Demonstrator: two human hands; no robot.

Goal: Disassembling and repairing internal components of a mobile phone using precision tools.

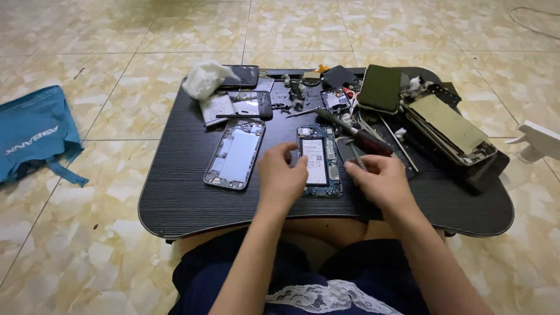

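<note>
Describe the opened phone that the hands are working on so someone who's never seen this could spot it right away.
Start at the black lap table on the tiled floor. Near its front edge, between the left hand and right hand, lies the opened phone. Unlike the silvery frame to its left, it has a blue circuit board around a white-labelled battery.

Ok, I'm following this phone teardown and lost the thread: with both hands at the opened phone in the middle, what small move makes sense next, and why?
Probably steady the opened phone with the left hand and bring the thin tool in the right hand to the battery's edge. The battery still sits in the frame, the left fingers already rest on its left side, and the tool tip appears to be just right of it, not yet touching.
</note>
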